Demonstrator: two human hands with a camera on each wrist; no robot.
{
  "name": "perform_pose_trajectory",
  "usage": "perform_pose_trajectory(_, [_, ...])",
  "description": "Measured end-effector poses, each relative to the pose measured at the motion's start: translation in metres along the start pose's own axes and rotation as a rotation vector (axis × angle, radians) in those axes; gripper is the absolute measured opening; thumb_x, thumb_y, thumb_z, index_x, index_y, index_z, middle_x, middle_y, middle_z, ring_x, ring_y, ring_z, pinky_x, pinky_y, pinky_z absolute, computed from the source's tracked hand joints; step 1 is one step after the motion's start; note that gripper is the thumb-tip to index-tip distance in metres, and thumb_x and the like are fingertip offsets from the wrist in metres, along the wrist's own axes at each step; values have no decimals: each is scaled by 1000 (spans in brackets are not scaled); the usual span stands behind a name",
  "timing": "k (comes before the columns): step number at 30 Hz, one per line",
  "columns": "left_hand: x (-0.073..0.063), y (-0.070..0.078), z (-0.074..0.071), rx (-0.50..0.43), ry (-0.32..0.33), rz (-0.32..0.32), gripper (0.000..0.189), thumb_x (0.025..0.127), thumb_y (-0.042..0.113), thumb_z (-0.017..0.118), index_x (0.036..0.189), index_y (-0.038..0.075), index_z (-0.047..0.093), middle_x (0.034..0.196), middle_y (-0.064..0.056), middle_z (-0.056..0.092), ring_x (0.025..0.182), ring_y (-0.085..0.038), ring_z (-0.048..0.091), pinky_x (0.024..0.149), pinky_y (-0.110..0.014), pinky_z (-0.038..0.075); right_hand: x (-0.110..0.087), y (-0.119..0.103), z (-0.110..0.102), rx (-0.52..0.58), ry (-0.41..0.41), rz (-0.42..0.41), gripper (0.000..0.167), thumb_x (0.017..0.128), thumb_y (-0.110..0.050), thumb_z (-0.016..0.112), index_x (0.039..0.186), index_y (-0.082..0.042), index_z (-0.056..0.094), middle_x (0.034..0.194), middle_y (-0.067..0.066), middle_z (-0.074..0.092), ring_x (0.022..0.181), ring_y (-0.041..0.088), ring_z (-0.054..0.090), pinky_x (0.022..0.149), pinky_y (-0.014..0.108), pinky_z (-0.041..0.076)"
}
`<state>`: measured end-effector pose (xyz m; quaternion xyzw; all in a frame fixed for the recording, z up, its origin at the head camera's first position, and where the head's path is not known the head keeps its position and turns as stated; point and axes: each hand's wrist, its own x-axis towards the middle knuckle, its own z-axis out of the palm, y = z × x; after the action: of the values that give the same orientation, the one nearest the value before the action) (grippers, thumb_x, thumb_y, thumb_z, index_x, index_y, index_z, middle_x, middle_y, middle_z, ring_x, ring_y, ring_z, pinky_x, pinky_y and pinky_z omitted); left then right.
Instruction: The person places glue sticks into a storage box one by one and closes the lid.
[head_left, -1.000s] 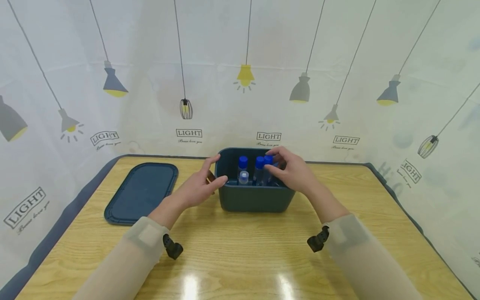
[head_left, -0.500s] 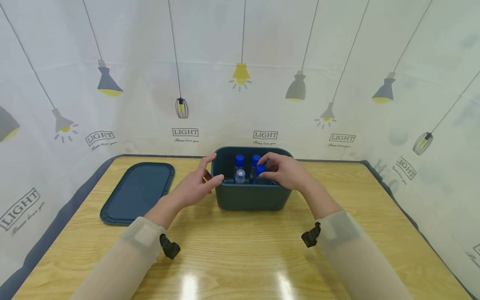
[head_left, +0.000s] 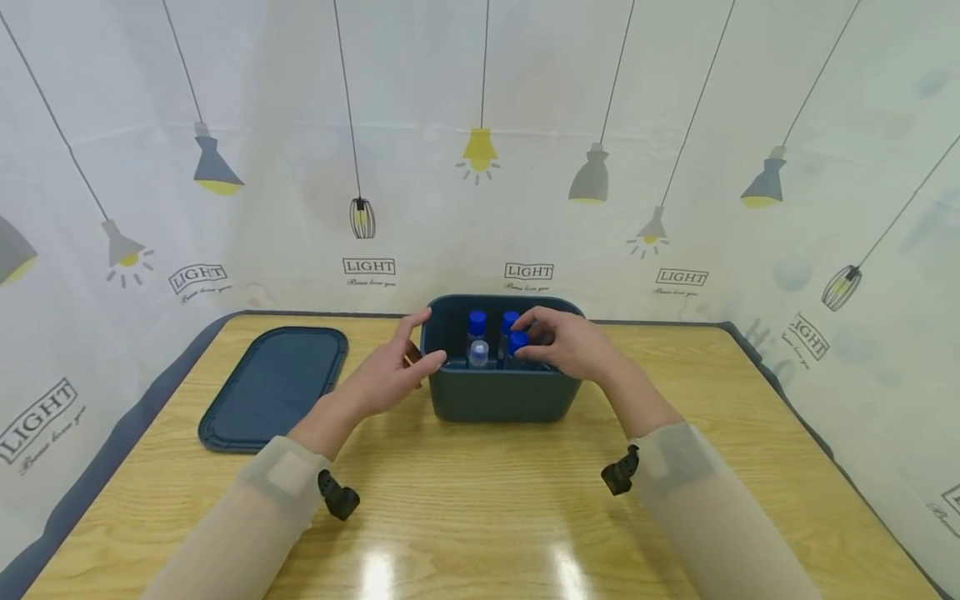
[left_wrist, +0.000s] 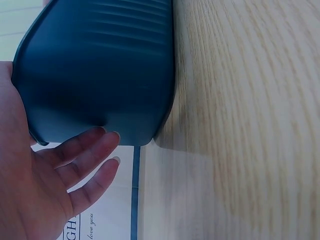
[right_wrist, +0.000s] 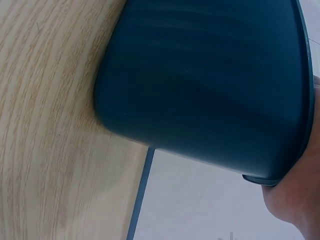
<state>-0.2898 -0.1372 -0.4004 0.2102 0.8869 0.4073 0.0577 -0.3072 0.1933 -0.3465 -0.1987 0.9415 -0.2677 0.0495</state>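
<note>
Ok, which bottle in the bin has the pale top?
The front-left bottle: its top looks clear, while the back-left bottle, back-right bottle and front-right bottle held by the right hand have solid blue caps.

The head camera looks from high up, forward and down, and it stands the farthest: it takes in the counter, the dark bin and the printed backdrop behind. The left wrist camera looks low and very near at the outside of the dark bin, beside the left grip; its view lies sideways, with the counter at right. The right wrist camera is also near, turned the opposite way, with the counter at left. All three views share the dark bin, the counter and the backdrop
</note>
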Motion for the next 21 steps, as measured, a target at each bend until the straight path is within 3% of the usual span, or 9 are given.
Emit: perform_pose_trajectory(21, [-1,-1,1,-12,2,4,85,110,63,54,177,35,9,115,-19,71,97,-36,73,83,-41,57,-2,1,1,15,25,5,37,104,-35,78,140,-26,71,135,4,72,106,21,71,92,47,58])
